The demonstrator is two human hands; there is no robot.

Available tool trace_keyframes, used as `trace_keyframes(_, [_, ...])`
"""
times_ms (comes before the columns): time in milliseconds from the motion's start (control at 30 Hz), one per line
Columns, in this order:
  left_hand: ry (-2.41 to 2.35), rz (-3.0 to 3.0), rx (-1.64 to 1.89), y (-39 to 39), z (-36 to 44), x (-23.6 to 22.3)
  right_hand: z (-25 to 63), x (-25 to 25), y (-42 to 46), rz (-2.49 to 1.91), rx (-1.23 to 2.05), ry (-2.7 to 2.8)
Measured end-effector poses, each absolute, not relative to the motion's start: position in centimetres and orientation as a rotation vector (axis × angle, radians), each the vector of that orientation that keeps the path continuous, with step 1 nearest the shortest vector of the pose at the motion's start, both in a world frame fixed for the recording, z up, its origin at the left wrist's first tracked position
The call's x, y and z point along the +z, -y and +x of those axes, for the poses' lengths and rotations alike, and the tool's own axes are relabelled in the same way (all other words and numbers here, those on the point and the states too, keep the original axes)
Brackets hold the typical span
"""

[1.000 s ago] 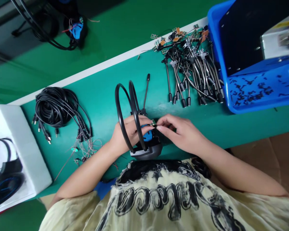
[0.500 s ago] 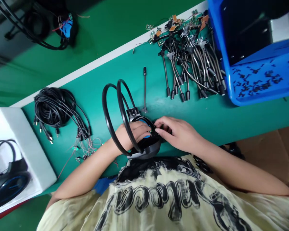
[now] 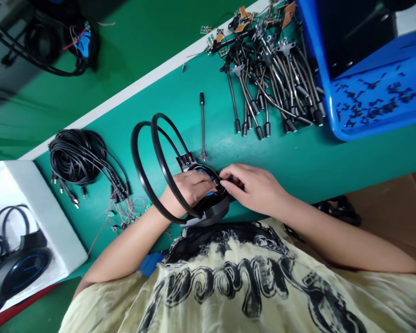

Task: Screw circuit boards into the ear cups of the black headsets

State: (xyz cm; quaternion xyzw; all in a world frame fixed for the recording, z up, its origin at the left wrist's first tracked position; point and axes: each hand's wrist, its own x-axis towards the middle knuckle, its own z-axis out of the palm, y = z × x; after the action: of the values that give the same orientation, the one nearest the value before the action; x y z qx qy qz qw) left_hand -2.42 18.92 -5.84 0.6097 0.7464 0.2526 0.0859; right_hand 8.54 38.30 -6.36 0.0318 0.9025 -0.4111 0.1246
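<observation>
A black headset (image 3: 213,212) with two curved headband tubes lies on the green bench, one ear cup opened toward me. My left hand (image 3: 193,187) reaches through the headband, its fingers bent down into the cup near a blue part and thin wires; whatever its fingertips press on is too small to make out. At the cup's right rim my right hand (image 3: 244,185) pinches with thumb and forefinger; what lies between them is hidden. Just behind the cup is a single microphone boom (image 3: 203,125), lying on the bench.
Several microphone booms (image 3: 263,88) with small circuit boards lie piled at the back. A blue bin (image 3: 346,132) holding small black pieces stands at right. Coiled black cables (image 3: 78,155) lie at left, beside a white foam box (image 3: 64,249) with another headset (image 3: 21,263).
The view has shifted slightly, so the headset and bench items sit a little differently in the picture. Both hands stay at the ear cup, with only slight finger movement.
</observation>
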Motion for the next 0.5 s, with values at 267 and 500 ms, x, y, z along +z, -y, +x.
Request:
trace_keyframes(267, [-2.212, 1.819, 0.721, -18.6, -2.6, -5.8, 8.5, -6.7, -38.2, 0.085, -1.199, -2.628])
trace_keyframes(500, [-2.227, 1.797, 0.724, -18.7, -2.6, -5.4, 9.6, -4.2, -42.1, 0.211, -1.264, -2.865])
